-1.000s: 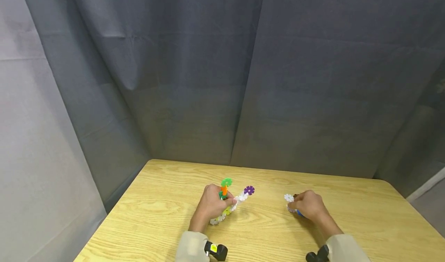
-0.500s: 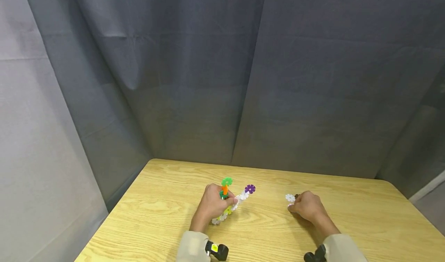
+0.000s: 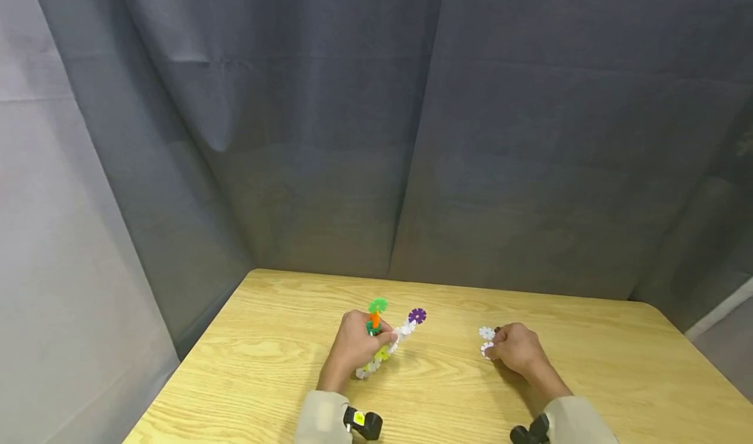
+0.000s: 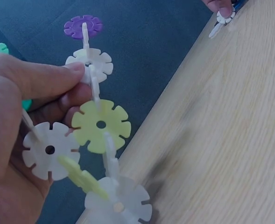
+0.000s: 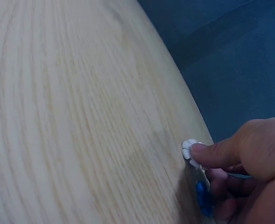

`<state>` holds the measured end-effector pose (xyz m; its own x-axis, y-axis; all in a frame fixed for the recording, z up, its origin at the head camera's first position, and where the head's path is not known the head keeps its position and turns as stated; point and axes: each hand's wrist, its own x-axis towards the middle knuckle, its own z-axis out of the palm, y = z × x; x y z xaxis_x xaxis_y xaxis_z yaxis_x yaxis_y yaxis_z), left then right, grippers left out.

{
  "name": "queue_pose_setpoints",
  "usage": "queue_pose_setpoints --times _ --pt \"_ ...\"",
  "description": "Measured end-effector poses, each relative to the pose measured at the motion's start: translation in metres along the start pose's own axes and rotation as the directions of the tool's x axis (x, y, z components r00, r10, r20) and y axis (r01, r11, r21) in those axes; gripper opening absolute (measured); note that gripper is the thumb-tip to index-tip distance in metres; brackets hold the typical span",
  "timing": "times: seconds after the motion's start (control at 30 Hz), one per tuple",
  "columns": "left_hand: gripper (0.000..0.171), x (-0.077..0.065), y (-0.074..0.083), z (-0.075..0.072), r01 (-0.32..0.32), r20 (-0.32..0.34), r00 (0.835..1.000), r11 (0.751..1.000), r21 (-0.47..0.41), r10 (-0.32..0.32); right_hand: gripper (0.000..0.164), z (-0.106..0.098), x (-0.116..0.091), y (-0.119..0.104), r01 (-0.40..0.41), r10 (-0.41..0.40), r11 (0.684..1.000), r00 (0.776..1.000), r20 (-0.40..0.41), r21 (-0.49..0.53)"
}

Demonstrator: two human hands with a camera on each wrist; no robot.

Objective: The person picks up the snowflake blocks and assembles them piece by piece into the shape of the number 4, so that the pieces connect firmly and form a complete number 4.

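Observation:
My left hand (image 3: 355,346) grips a chain of slotted plastic flower discs above the table. Thumb and fingers pinch a white disc (image 4: 94,63) just below the purple disc (image 4: 83,27) at its tip. Lower down come a yellow disc (image 4: 101,126) and more white discs. Beside the thumb, a green disc (image 3: 378,306) tops an orange piece (image 3: 375,319). Over to the right, my right hand (image 3: 520,351) pinches a white disc (image 5: 189,150) between thumb and fingers, low over the tabletop. Under those fingers lies a blue disc (image 5: 204,198), partly covered.
Just beyond the right fingertips lie another white disc (image 3: 486,333) and a brown disc (image 3: 497,329), partly hidden by the hand. The wooden table (image 3: 282,313) ends at a dark grey curtain (image 3: 329,169). A paler curtain (image 3: 70,235) hangs on the left.
The right fingers have shifted slightly, and the pinched white disc shows more at their tips. The blue disc is no longer visible in the head view. The left hand keeps its grip.

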<state>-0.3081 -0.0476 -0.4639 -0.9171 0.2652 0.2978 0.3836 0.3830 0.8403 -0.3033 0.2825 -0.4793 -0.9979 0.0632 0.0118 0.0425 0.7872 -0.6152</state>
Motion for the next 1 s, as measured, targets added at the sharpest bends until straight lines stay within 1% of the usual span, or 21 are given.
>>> queue_pose_setpoints --times 0.07,0.2,0.43,0.57,0.67,0.77,0.8,0.93,1.0 --pt "0.011 0.0 -0.001 -0.001 0.004 -0.004 1.0 1.0 -0.004 -0.004 0.017 -0.002 -0.001 -0.002 0.004 -0.004 1.0 1.0 0.006 0.004" --pt "0.01 -0.001 -0.002 -0.003 0.013 -0.014 1.0 1.0 -0.011 -0.013 0.013 -0.003 -0.001 -0.005 0.003 -0.004 1.0 1.0 0.02 0.031" --pt "0.01 -0.001 0.0 -0.002 0.018 -0.014 1.0 0.999 -0.049 -0.019 0.01 -0.002 -0.002 -0.008 0.053 -0.052 0.999 0.998 0.043 -0.006" --pt "0.01 0.0 0.003 0.0 0.029 -0.019 0.999 0.997 -0.07 -0.031 0.007 -0.001 -0.005 -0.009 0.088 -0.088 0.996 0.995 0.052 0.0" --pt "0.01 -0.001 0.004 0.003 0.042 -0.026 0.999 0.995 -0.096 -0.044 0.017 0.001 -0.007 -0.01 0.125 -0.125 0.992 0.991 0.045 0.004" --pt "0.01 -0.002 0.004 0.005 0.053 -0.032 0.998 0.992 -0.118 -0.057 0.028 0.004 -0.009 -0.011 0.154 -0.155 0.987 0.987 0.033 0.036" --pt "0.01 -0.002 0.004 0.006 0.054 -0.034 0.998 0.991 -0.122 -0.059 0.029 0.004 -0.01 -0.012 0.16 -0.162 0.986 0.986 0.033 0.051" --pt "0.01 -0.003 0.003 0.01 0.043 -0.051 0.997 0.992 -0.12 -0.049 0.027 0.007 -0.012 -0.019 0.144 -0.15 0.981 0.988 0.04 0.128" --pt "0.009 -0.003 0.002 0.011 0.034 -0.062 0.997 0.992 -0.124 -0.042 0.025 0.008 -0.013 -0.022 0.117 -0.127 0.98 0.991 0.05 0.164"
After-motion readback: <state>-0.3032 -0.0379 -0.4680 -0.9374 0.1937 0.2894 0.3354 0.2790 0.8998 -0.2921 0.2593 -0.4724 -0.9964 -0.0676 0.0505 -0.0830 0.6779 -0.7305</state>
